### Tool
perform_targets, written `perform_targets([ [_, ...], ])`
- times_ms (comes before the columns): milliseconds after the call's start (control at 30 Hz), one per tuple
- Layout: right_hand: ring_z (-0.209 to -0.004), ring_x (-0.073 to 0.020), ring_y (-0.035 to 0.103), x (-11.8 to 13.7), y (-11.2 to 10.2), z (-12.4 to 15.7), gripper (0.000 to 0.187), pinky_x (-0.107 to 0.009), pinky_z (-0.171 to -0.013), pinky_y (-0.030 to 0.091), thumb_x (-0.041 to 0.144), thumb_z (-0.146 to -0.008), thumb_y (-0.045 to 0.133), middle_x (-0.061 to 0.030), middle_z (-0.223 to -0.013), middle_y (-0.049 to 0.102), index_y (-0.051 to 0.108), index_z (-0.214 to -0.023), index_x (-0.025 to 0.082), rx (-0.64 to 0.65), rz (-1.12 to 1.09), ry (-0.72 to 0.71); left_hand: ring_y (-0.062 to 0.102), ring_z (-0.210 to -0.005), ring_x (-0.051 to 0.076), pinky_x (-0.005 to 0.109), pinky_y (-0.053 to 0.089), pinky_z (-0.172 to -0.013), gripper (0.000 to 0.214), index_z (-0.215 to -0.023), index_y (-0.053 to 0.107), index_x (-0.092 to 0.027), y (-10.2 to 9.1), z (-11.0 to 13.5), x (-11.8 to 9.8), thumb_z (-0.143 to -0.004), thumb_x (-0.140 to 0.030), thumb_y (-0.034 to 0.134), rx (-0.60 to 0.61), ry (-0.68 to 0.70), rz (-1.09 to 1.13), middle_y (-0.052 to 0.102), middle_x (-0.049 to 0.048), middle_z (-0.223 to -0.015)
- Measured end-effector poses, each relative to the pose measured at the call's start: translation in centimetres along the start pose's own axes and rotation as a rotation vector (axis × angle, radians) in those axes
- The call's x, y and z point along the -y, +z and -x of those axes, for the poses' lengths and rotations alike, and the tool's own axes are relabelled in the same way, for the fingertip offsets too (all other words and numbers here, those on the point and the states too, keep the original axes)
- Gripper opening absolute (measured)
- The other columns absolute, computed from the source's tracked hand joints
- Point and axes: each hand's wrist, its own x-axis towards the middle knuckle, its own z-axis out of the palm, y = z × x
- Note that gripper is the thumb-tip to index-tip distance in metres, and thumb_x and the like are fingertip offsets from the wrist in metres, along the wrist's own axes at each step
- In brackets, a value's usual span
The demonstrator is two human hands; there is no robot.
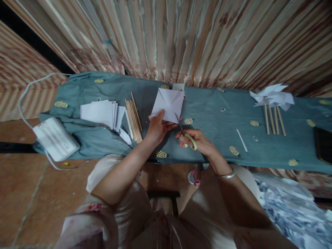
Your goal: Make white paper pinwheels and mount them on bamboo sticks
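A square sheet of white paper [168,102], creased towards its middle, is pinched at its near edge by my left hand [157,128], thumb on top. My right hand [195,140] is closed around scissors [191,141] with pale green handles. Their blades lie at the near right corner of the sheet, pointing towards its centre. A dark slit shows at the sheet's far left corner. Left of the sheet lies a bundle of wooden sticks [134,119], and beyond it a stack of white paper pieces [98,114].
Paper pinwheels [272,97] on wooden sticks lie at the right of the cloth-covered table [212,110]. A dark phone-like object [323,143] rests at the right edge. A white power strip [56,138] with a cable sits at the left end. A narrow paper strip [242,140] lies right of my hands.
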Motion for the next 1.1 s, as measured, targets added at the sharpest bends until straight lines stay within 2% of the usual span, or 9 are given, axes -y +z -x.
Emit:
perform_targets([
  [200,-0.053,-0.0108,0.058,0.02,0.09,-0.03,0.052,-0.023,-0.051,0.047,0.067,-0.062,0.081,0.0016,-0.057,0.065,0.069,-0.074,0.018,-0.021,-0.008,-0.005,0.075,-0.097,0.028,0.035,0.059,-0.077,0.040,-0.120,0.062,-0.010,0.05,-0.04,0.11,-0.097,-0.041,0.054,-0.003,-0.006,-0.007,0.077,0.0156,-0.097],
  [433,-0.051,-0.0101,0.056,-0.08,0.10,-0.09,0.052,-0.023,-0.050,0.046,0.067,-0.062,0.081,0.0024,-0.056,0.064,0.069,-0.075,0.018,-0.030,-0.005,-0.006,0.075,-0.096,0.030,0.038,0.059,-0.080,0.043,-0.119,0.063,-0.010,0.06,-0.01,0.05,-0.093,-0.044,0.060,-0.009,-0.013,0.000,0.077,0.0152,-0.095],
  [633,-0.049,-0.0094,0.055,-0.14,0.24,-0.13,0.054,-0.022,-0.047,0.045,0.067,-0.058,0.083,0.0032,-0.054,0.063,0.069,-0.075,0.017,-0.047,-0.033,0.016,0.076,-0.092,0.028,0.035,0.059,-0.077,0.033,-0.109,0.064,-0.012,0.19,0.04,-0.05,-0.094,-0.041,0.059,-0.026,-0.003,0.005,0.077,0.0131,-0.092],
  [833,-0.047,-0.0084,0.053,-0.41,0.27,-0.29,0.052,-0.021,-0.045,0.042,0.064,-0.057,0.085,0.0040,-0.053,0.061,0.069,-0.073,0.017,-0.043,-0.064,0.026,0.075,-0.097,0.030,0.041,0.059,-0.084,0.035,-0.112,0.065,-0.013,0.20,0.03,-0.08,-0.092,-0.042,0.061,-0.027,0.000,0.011,0.077,0.0129,-0.093],
  [1100,-0.045,-0.0075,0.052,-0.75,0.24,-0.51,0.045,-0.020,-0.044,0.041,0.053,-0.055,0.090,0.0044,-0.052,0.061,0.070,-0.073,0.017,-0.040,-0.105,0.055,0.075,-0.094,0.027,0.039,0.059,-0.084,0.034,-0.117,0.062,-0.013,0.06,0.00,-0.08,-0.095,-0.038,0.055,-0.010,0.007,0.011,0.077,0.0108,-0.089],
])
